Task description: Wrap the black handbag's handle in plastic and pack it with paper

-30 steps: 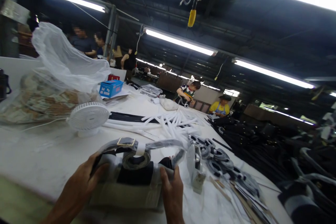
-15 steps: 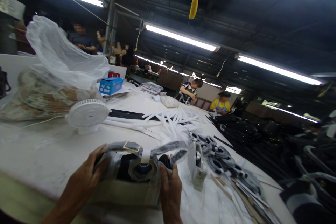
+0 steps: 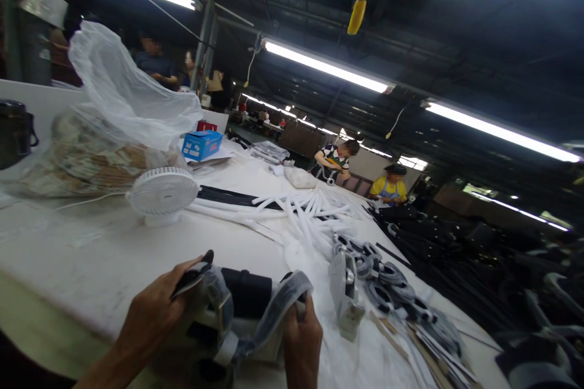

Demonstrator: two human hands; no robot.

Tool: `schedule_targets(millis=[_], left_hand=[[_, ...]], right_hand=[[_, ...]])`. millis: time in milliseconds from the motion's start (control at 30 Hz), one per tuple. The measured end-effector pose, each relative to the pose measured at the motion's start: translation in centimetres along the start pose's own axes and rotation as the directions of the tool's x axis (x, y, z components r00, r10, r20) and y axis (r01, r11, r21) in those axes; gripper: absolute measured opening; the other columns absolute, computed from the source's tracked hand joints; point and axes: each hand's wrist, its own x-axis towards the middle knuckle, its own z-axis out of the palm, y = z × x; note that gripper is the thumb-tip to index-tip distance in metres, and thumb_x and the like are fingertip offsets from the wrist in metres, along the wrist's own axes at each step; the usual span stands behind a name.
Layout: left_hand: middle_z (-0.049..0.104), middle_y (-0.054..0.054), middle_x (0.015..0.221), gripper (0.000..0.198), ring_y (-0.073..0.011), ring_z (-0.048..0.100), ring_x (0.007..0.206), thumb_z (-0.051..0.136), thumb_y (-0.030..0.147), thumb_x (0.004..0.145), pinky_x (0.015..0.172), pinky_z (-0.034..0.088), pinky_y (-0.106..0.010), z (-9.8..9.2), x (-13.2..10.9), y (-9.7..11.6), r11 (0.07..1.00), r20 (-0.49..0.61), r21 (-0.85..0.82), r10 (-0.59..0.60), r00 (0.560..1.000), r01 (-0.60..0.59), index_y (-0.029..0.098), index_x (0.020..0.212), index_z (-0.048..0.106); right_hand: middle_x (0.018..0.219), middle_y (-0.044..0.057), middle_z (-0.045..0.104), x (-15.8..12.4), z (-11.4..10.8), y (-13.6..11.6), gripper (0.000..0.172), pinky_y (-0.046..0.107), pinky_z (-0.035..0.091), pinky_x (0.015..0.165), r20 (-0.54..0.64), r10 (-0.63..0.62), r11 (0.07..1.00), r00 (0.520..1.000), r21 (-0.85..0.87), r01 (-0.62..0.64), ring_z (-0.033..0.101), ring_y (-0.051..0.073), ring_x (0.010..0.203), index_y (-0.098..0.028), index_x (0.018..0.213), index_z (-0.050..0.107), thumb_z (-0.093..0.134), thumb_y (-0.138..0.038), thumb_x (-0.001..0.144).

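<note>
Between my hands is a bag (image 3: 250, 293) with a black top part and a paler body below, partly blurred. My left hand (image 3: 155, 304) is closed on its left upper edge, the thumb on top. My right hand (image 3: 303, 337) grips the right side, with most fingers hidden behind it. A grey strap (image 3: 283, 307) wrapped in clear film loops over the front of the bag. It carries a gold-coloured buckle (image 3: 224, 311), and a white band (image 3: 227, 349) goes round its low point.
A tape dispenser (image 3: 345, 295) stands to the right, beside several grey wrapped coils (image 3: 381, 292). White strips (image 3: 301, 213) lie farther back. On the left are a white fan (image 3: 163, 193), a blue box (image 3: 202, 144) and a plastic sack (image 3: 109, 158). Co-workers sit across the table.
The film-wrapped strap has swung from above the bag down over its front. The bag has tipped, so its black top part shows. Both hands keep their hold, and the view has shifted slightly.
</note>
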Motion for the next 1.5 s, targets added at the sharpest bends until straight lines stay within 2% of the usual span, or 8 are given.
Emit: schedule_targets(millis=[400, 600, 867, 967, 1100, 1200, 1333, 1500], left_hand=[[0.074, -0.001, 0.11, 0.031, -0.0192, 0.073, 0.091, 0.049, 0.035, 0.09, 0.085, 0.056, -0.023, 1.7, -1.0, -1.9, 0.99, -0.082, -0.115, 0.077, 0.994, -0.087, 0.026, 0.115, 0.064], [0.075, -0.001, 0.106, 0.031, -0.019, 0.074, 0.088, 0.047, 0.035, 0.089, 0.086, 0.055, -0.024, 1.1, -0.6, -0.9, 0.986, -0.071, -0.145, 0.067, 0.995, -0.077, 0.026, 0.111, 0.066], [0.072, 0.0, 0.118, 0.037, -0.0193, 0.071, 0.101, 0.052, 0.043, 0.089, 0.085, 0.057, -0.023, -0.3, 0.1, 0.7, 0.983, -0.009, -0.178, -0.052, 0.999, 0.05, 0.028, 0.121, 0.06], [0.07, -0.003, 0.12, 0.046, -0.0212, 0.07, 0.102, 0.056, 0.05, 0.086, 0.084, 0.058, -0.026, -0.4, 0.0, 0.7, 0.968, -0.074, -0.228, -0.123, 0.99, 0.103, 0.026, 0.126, 0.054], [0.068, -0.007, 0.116, 0.037, -0.0237, 0.067, 0.107, 0.052, 0.052, 0.088, 0.094, 0.055, -0.034, -0.1, 0.0, 0.4, 0.975, -0.192, -0.22, -0.02, 0.981, -0.023, 0.023, 0.11, 0.059], [0.07, -0.009, 0.105, 0.035, -0.0257, 0.067, 0.101, 0.049, 0.053, 0.089, 0.094, 0.054, -0.039, -0.1, 0.2, 0.2, 0.983, -0.24, -0.162, 0.049, 0.97, -0.09, 0.022, 0.1, 0.062], [0.072, -0.008, 0.09, 0.04, -0.0266, 0.068, 0.087, 0.051, 0.059, 0.085, 0.084, 0.055, -0.039, -0.7, 0.6, 0.4, 0.992, -0.214, -0.109, 0.035, 0.976, -0.06, 0.022, 0.09, 0.065], [0.072, -0.005, 0.083, 0.034, -0.0262, 0.068, 0.077, 0.052, 0.055, 0.083, 0.076, 0.055, -0.038, -1.5, 0.8, 1.4, 0.995, -0.173, -0.097, 0.009, 0.985, -0.026, 0.024, 0.084, 0.067]], right_hand=[[0.088, 0.01, 0.075, -0.3, -0.3, -0.5, 0.046, 0.032, 0.05, 0.069, 0.012, 0.006, 0.999, 1.0, -0.035, -0.005, 0.069, 0.028, 0.082, -0.019, 0.111, 0.068, 0.044, -0.049, 0.087], [0.076, 0.006, 0.073, -0.1, -0.3, -0.6, 0.046, 0.031, 0.049, 0.065, 0.015, 0.014, 1.0, 1.0, -0.018, -0.014, 0.066, 0.026, 0.069, -0.019, 0.11, 0.069, 0.045, -0.052, 0.087], [0.092, 0.008, 0.076, 0.7, -0.9, -0.3, 0.049, 0.031, 0.052, 0.069, 0.051, -0.006, 0.999, 0.999, -0.042, 0.008, 0.07, 0.029, 0.088, -0.021, 0.113, 0.069, 0.049, -0.056, 0.086], [0.093, 0.008, 0.076, 0.8, -1.2, -1.1, 0.053, 0.031, 0.053, 0.069, 0.008, -0.008, 0.999, 1.0, -0.036, 0.008, 0.07, 0.029, 0.09, -0.022, 0.112, 0.069, 0.051, -0.063, 0.084], [0.106, 0.009, 0.074, 0.4, -1.3, -2.2, 0.06, 0.032, 0.053, 0.074, -0.06, 0.004, 0.999, 0.998, -0.033, -0.006, 0.068, 0.029, 0.1, -0.021, 0.121, 0.064, 0.051, -0.066, 0.083], [0.102, 0.009, 0.075, 0.2, -1.3, -2.5, 0.058, 0.033, 0.053, 0.072, -0.078, 0.049, 0.999, 0.996, -0.01, -0.05, 0.069, 0.029, 0.094, -0.021, 0.116, 0.065, 0.051, -0.066, 0.083], [0.09, 0.007, 0.076, 0.3, -1.5, -1.9, 0.054, 0.032, 0.054, 0.067, -0.024, 0.069, 0.997, 0.997, 0.044, -0.068, 0.071, 0.028, 0.084, -0.022, 0.107, 0.07, 0.055, -0.066, 0.08], [0.102, 0.008, 0.076, 0.3, -1.6, -0.7, 0.057, 0.031, 0.055, 0.075, 0.032, 0.084, 0.993, 0.996, 0.077, -0.086, 0.07, 0.029, 0.097, -0.02, 0.113, 0.069, 0.058, -0.066, 0.08]])
